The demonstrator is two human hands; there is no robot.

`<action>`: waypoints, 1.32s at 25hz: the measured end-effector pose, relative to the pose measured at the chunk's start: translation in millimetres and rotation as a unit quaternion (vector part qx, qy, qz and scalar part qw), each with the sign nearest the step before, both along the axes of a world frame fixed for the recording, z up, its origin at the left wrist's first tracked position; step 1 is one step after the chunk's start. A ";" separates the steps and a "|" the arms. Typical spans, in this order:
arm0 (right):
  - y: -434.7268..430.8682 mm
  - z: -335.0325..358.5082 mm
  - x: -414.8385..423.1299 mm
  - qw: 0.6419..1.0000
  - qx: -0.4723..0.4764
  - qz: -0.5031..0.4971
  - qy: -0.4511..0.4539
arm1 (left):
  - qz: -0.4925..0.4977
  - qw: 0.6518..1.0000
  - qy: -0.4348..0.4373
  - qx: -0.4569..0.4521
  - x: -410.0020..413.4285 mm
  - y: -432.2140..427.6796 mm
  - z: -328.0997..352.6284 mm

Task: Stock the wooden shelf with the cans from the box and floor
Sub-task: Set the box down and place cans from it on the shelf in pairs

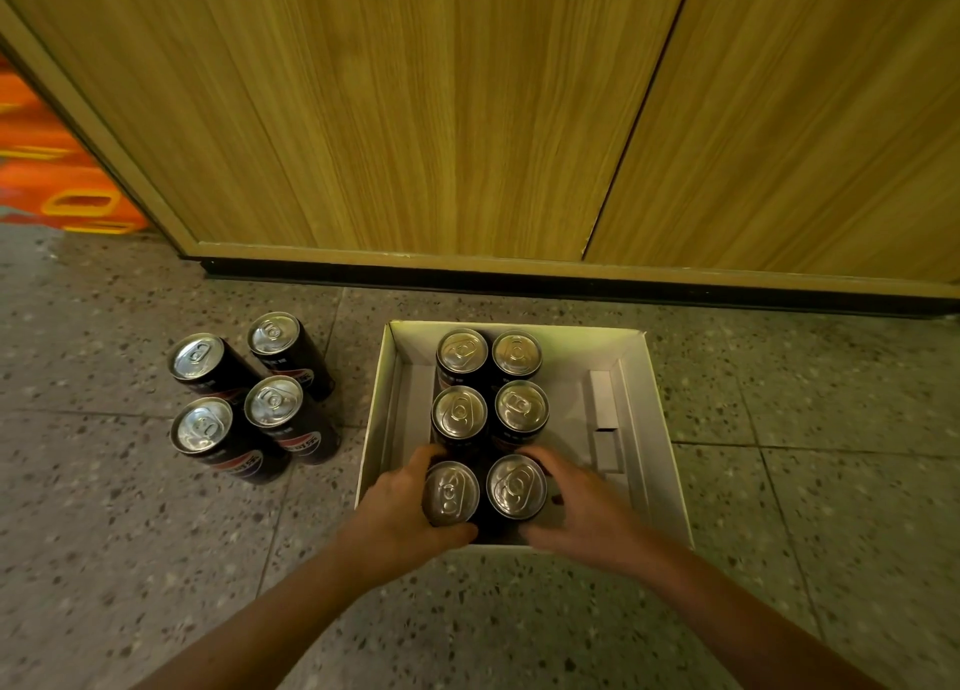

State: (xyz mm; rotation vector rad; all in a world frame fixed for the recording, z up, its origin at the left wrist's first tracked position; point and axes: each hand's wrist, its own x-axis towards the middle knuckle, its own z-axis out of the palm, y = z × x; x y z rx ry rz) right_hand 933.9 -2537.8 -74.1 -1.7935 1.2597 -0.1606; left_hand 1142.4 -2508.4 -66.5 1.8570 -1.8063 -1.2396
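A white cardboard box (654, 419) sits on the floor with several black cans standing upright in two columns inside it. My left hand (397, 507) wraps around the near left can (451, 492). My right hand (582, 507) curls around the near right can (517, 486). Both cans still stand in the box. Several more black cans (244, 403) stand upright on the floor to the left of the box. The wooden unit (467, 117) rises just behind the box; only its closed lower panels show.
The floor is grey speckled terrazzo tile (831, 533). Orange and yellow crates (57, 169) stand at the far left beside the wooden unit. A black plinth (519, 276) runs along the unit's base. Cardboard dividers (605, 419) lie in the box's right side.
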 end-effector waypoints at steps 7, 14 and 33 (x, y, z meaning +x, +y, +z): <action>-18.2 -16.3 3.4 0.999 -0.003 0.016 -0.033 | 0.029 0.999 0.016 -0.016 -0.2 -7.2 -8.0; -19.2 -15.1 3.2 0.998 -0.013 -0.001 -0.054 | 0.014 0.999 -0.029 -0.038 -3.6 -9.9 -11.1; -50.1 483.6 14.4 0.968 -0.014 -0.117 -0.223 | 0.095 0.967 0.213 -0.099 14.9 -46.1 482.1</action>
